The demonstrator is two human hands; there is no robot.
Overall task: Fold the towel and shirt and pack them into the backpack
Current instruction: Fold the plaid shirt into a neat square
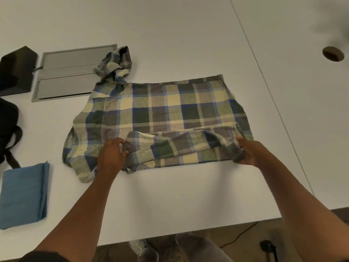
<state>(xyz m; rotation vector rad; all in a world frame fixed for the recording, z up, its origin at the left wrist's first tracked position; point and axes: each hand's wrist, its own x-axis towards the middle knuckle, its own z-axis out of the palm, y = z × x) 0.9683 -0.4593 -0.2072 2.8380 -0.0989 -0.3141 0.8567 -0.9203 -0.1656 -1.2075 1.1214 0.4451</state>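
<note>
Left hand (113, 152): bent down onto the near edge of the shirt, fingers curled and pinching one end of the folded-in sleeve, likely to keep that end from sliding.
Right hand (245, 153): gripping the cuff end of the same sleeve, fingers wrapped round the cloth, likely pulling it straight along the near edge.
Blue, green and cream checked cloth shirt (170, 110): spread flat in the middle of the table, so folds can go on neatly.
Near sleeve (179, 146): laid across the body of the shirt, held at both ends.
Far sleeve (116, 65): bunched up at the far left corner, partly on the grey metal floor-box lid (71, 72), not yet folded in.
Flat blue folded towel (23, 195): resting on the left near the table edge, looks done and ready for packing.
Black cloth backpack (7, 129): sitting at the far left, only partly in view, close to the towel for easy packing.
White table (188, 195): holding everything.
Step in hand: probably folding the shirt; packing not started.
</note>
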